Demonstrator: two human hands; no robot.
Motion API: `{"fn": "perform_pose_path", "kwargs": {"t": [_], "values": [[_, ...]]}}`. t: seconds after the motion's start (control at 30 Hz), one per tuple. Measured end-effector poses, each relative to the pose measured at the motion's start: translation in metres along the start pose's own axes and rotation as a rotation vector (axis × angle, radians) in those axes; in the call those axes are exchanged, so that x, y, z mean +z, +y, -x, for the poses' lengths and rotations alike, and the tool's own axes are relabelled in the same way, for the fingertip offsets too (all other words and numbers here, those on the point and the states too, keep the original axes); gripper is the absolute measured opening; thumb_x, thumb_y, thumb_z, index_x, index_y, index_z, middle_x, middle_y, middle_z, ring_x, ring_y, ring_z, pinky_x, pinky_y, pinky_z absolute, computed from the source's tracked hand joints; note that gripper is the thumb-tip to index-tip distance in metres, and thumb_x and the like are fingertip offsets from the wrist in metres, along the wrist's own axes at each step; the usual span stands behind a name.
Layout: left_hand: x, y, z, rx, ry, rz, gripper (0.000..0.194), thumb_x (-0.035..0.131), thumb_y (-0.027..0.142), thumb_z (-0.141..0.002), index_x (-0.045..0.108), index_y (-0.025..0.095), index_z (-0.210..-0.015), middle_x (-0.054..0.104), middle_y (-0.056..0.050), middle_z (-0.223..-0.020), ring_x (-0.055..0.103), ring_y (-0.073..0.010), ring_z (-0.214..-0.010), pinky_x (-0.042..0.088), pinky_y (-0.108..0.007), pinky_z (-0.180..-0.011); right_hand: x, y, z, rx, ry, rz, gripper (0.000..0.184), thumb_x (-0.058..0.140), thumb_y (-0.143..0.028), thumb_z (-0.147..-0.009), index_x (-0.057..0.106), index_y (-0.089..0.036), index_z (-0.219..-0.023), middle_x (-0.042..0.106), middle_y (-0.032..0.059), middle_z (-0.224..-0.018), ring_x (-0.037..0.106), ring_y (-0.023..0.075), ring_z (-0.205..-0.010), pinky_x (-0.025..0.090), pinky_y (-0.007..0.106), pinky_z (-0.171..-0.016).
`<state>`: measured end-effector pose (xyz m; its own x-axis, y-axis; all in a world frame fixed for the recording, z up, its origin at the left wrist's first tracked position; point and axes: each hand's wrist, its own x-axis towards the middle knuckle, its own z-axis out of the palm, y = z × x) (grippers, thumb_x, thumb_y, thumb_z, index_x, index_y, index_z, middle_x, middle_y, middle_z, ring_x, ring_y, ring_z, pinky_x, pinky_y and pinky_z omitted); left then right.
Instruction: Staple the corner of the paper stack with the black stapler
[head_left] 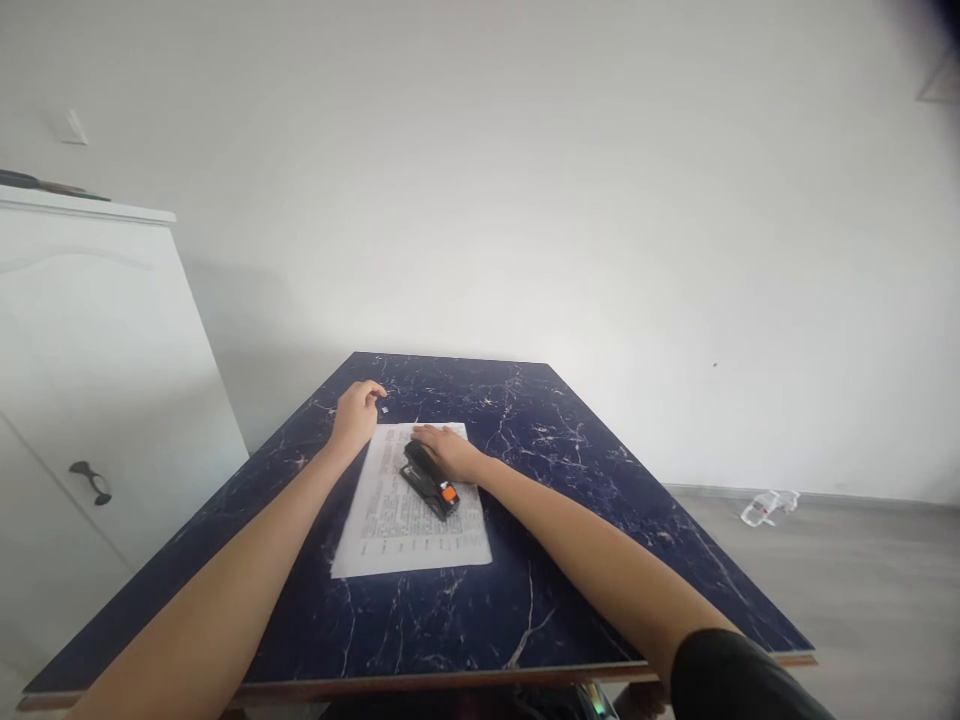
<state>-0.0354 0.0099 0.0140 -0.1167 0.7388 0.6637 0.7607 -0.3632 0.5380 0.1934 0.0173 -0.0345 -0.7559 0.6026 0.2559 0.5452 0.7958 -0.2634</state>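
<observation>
On a worktop (420,620), an unclenched right hand (451,453) lies beside a stapler (429,476), apparently steadying paper (373,520); left hand (357,410), grip unclear.

paper (386,512) too blurred to read, cabinet (97,350) cut off at left, sleeve (727,680) cut off below

Both arms reach forward, bare from the elbow down in view. Left forearm (289,535) angles up from lower left; left hand (358,405) sits farther out, wrist bent, fingers curled inward. Can't really tell if the fingertips meet, too small and soft. Right forearm (581,535) slants in from lower right, dark sleeve (731,680) near the elbow; right hand (450,453) palm down, fingers extended leftward.
</observation>
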Motion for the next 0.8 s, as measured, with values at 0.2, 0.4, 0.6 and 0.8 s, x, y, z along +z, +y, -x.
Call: {"fn": "perform_pose_path", "kwargs": {"t": [0.2, 0.4, 0.6, 0.8], "values": [[0.011, 0.019, 0.012, 0.124, -0.379, 0.063, 0.032, 0.040, 0.010, -0.087, 0.070, 0.020, -0.086, 0.071, -0.007, -0.093, 0.065, -0.0216, -0.089, 0.049, -0.035, -0.087, -0.029, 0.036, 0.047, 0.054, 0.011, -0.042, 0.042, 0.037, -0.027, -0.104, 0.054, -0.023, -0.142, 0.047, 0.0117, -0.155, 0.043, 0.0286, -0.143, 0.029, 0.055, -0.118], [0.005, 0.026, 0.026, 0.314, -0.958, 0.038, 0.040, 0.059, 0.052, -0.090, 0.069, 0.028, -0.120, 0.062, -0.009, -0.131, 0.055, -0.0302, -0.121, 0.044, -0.039, -0.097, -0.048, 0.032, 0.051, 0.280, 0.239, -0.219, 0.035, 0.040, -0.032, -0.102, 0.063, -0.019, -0.123, 0.069, 0.0116, -0.124, 0.064, 0.0252, -0.112, 0.048, 0.041, -0.098], [0.001, 0.028, 0.026, 0.210, -0.990, 0.121, 0.049, 0.073, 0.059, -0.075, 0.073, 0.032, -0.116, 0.063, -0.010, -0.130, 0.049, -0.0357, -0.128, 0.040, -0.039, -0.100, -0.079, -0.011, 0.094, 0.286, -0.072, -0.279, 0.037, 0.067, -0.055, -0.086, 0.068, -0.020, -0.098, 0.071, 0.0073, -0.087, 0.061, 0.0189, -0.065, 0.046, 0.030, -0.058], [-0.001, 0.031, 0.028, 0.111, -0.956, 0.202, 0.051, 0.081, 0.058, -0.065, 0.076, 0.030, -0.107, 0.065, -0.010, -0.126, 0.050, -0.0367, -0.128, 0.041, -0.039, -0.100, -0.076, -0.017, 0.102, 0.265, 0.136, -0.188, 0.022, 0.070, -0.023, -0.082, 0.072, -0.022, -0.105, 0.073, 0.0077, -0.094, 0.067, 0.0247, -0.082, 0.051, 0.034, -0.072]]}}
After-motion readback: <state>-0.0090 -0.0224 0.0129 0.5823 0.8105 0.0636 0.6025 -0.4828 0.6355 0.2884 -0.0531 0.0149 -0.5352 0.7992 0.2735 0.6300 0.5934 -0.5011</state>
